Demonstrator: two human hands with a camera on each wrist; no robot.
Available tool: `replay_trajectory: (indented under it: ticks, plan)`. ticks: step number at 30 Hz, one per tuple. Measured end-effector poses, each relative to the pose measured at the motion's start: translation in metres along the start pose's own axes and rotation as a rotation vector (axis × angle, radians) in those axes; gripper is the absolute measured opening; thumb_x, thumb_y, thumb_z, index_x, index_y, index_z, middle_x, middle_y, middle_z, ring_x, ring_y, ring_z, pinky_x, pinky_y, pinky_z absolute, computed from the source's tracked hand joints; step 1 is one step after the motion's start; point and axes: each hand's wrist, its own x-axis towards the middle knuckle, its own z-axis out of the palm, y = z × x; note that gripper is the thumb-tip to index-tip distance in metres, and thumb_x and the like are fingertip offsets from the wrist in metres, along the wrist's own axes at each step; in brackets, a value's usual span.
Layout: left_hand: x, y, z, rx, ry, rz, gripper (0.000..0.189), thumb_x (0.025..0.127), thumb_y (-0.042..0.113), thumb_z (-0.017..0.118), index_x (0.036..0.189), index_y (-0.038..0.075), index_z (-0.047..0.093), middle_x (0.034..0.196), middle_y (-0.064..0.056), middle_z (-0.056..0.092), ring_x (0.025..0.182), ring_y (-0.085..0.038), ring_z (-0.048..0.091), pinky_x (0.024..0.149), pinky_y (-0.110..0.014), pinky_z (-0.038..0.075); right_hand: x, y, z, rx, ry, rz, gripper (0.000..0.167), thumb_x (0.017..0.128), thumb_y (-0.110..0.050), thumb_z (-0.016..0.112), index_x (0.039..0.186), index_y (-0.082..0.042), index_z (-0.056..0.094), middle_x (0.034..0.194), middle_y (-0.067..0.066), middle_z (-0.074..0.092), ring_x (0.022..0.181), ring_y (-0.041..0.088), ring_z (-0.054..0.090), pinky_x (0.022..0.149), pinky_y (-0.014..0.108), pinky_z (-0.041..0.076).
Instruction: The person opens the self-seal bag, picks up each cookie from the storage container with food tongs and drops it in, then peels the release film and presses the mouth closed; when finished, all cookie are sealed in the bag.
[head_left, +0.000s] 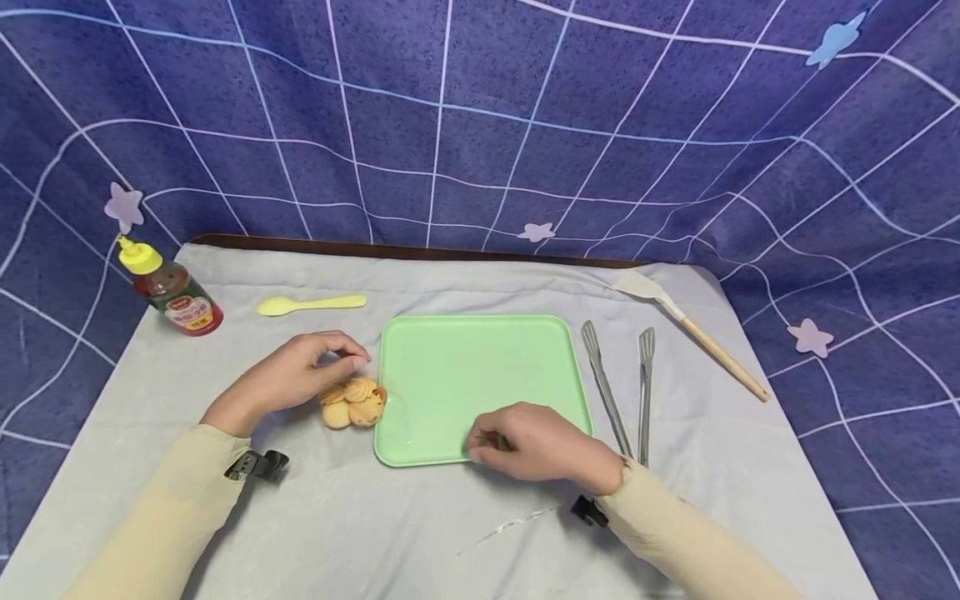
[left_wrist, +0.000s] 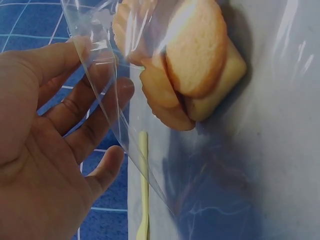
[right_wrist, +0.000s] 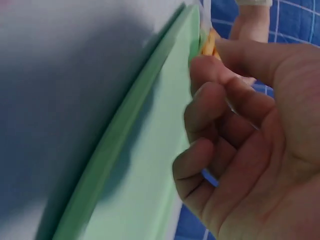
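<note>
Several golden cookies (head_left: 354, 403) lie inside a clear plastic bag (left_wrist: 107, 70) left of a light green tray (head_left: 487, 375). My left hand (head_left: 311, 367) is above them. In the left wrist view its thumb and a finger pinch the edge of the film, while the other fingers are spread loosely. The bag's right end seems to overlap the tray's left rim. Over the tray's near edge hovers my right hand (head_left: 532, 442), fingers loosely curled, with nothing visible held in it. In the right wrist view its thumb lies close to the index finger.
A yellow spoon (head_left: 311, 305) and a yellow-capped sauce bottle (head_left: 176, 292) are at the back left. Metal tongs (head_left: 611, 400) lie right of the tray, partly under the right forearm. Farther right rests a wooden-handled spatula (head_left: 693, 333). A blue grid curtain hangs behind.
</note>
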Motion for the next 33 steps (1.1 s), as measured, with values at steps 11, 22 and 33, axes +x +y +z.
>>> replay_trajectory:
  ticks: [11,22,33]
  plan:
    - [0.0,0.0,0.0,0.011,0.005,-0.009,0.025,0.103,0.035,0.062,0.11,0.014,0.075,0.105,0.005,0.069,0.104,-0.018,0.061,0.093,-0.05,0.047,0.07,-0.034,0.026,-0.044,0.053,-0.013,0.023,0.098,-0.03,0.067,0.116,-0.018,0.075,0.059,-0.019,0.05,0.05,-0.004,0.042,0.046,0.018,0.038]
    - [-0.001,-0.003,-0.002,0.001,0.001,-0.045,0.031,0.103,0.04,0.061,0.115,0.015,0.074,0.11,0.003,0.069,0.109,-0.02,0.06,0.094,-0.049,0.047,0.085,-0.051,0.047,-0.154,0.165,-0.022,0.014,0.096,-0.034,0.071,0.105,-0.026,0.077,0.051,-0.02,0.041,0.046,-0.006,0.037,0.039,0.018,0.033]
    - [0.001,-0.007,-0.003,0.046,0.031,-0.012,0.018,0.102,0.026,0.066,0.109,0.013,0.075,0.103,0.005,0.07,0.104,-0.019,0.062,0.091,-0.048,0.049,0.095,-0.054,0.048,-0.281,0.337,-0.091,0.007,0.093,-0.025,0.068,0.091,-0.027,0.075,0.06,-0.023,0.051,0.052,-0.007,0.042,0.049,0.017,0.035]
